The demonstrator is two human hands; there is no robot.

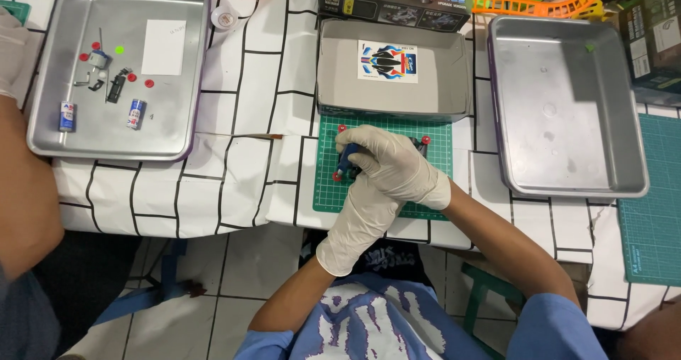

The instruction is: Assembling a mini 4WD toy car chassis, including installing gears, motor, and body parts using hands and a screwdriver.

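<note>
Head view: both gloved hands, left hand [365, 214] and right hand [390, 163], grip a toy car [349, 163] over the green mat [328, 183].

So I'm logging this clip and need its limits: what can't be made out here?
Head view only:
- Toy car on the green mat: mostly hidden under the right hand and left hand.
- Small parts in the left tray: too small to identify.
- Toys at the top: cut off by the edge.

hobby workbench | cutting mat [440, 136] | metal parts trays [53, 119] (toy-kit clutter)
</note>
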